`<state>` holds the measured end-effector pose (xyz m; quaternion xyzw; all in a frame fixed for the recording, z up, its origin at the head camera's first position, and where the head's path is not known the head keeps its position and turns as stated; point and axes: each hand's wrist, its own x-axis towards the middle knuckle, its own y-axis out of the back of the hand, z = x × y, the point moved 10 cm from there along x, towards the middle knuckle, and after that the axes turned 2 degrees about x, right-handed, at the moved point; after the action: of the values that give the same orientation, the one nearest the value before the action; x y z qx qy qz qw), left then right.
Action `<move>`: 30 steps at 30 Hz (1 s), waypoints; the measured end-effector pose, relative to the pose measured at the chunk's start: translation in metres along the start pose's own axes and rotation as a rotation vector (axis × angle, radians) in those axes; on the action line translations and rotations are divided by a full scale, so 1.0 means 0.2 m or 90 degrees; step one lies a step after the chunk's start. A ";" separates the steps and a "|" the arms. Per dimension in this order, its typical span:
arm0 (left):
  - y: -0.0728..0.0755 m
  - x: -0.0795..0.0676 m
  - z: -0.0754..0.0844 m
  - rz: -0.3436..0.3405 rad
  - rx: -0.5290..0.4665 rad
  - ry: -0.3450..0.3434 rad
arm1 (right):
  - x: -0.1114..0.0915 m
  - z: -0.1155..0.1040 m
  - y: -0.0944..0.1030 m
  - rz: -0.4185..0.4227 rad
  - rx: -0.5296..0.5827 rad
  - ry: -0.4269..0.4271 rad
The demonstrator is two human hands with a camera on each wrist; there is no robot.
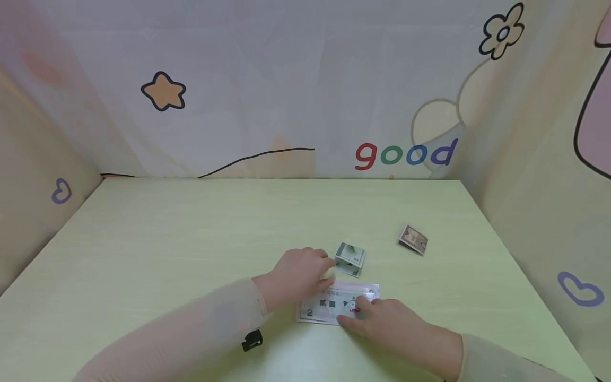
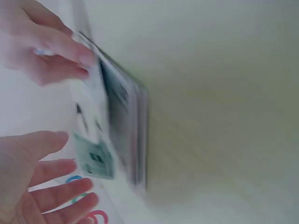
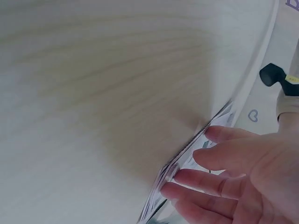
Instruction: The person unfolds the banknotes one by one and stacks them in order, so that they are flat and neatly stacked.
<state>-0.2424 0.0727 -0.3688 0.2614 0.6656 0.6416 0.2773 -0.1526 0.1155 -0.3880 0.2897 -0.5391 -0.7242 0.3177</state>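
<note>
A flat stack of banknotes (image 1: pixel 329 305) lies on the table in front of me, the top one pale and printed with a 2. My right hand (image 1: pixel 396 323) is at its right side; the left wrist view shows that thumb and fingers pinching the top banknote (image 2: pixel 100 98), its edge raised off the stack. My left hand (image 1: pixel 297 277) hovers at the stack's upper left, fingers spread and relaxed, holding nothing. Just beyond its fingertips stands a folded green banknote (image 1: pixel 350 255). The right wrist view shows the layered edge of the stack (image 3: pixel 175 165) beside my fingers.
A folded brown banknote (image 1: pixel 413 240) lies farther back on the right. The pale green table (image 1: pixel 167 228) is enclosed by printed cloth walls (image 1: pixel 267 85) at the back and sides. A black wrist camera (image 1: pixel 252 340) sits by my left sleeve.
</note>
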 end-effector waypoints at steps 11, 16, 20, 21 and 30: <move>-0.03 0.22 -0.01 0.006 0.032 -0.003 | 0.00 -0.01 -0.01 0.013 -0.012 0.000; -0.02 0.27 0.01 0.016 0.046 -0.005 | 0.01 0.00 -0.01 -0.028 0.034 -0.014; -0.03 0.28 0.01 0.021 0.053 -0.002 | 0.01 0.00 -0.01 -0.054 0.075 -0.027; -0.03 0.28 0.00 0.022 0.053 0.001 | 0.01 0.00 -0.01 -0.054 0.076 -0.029; 0.09 0.16 -0.16 0.134 -0.028 0.062 | 0.00 0.00 -0.03 -0.068 0.074 -0.036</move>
<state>-0.2874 0.0731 -0.3516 0.2925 0.6327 0.6937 0.1815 -0.1531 0.1162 -0.3939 0.3156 -0.5730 -0.7153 0.2459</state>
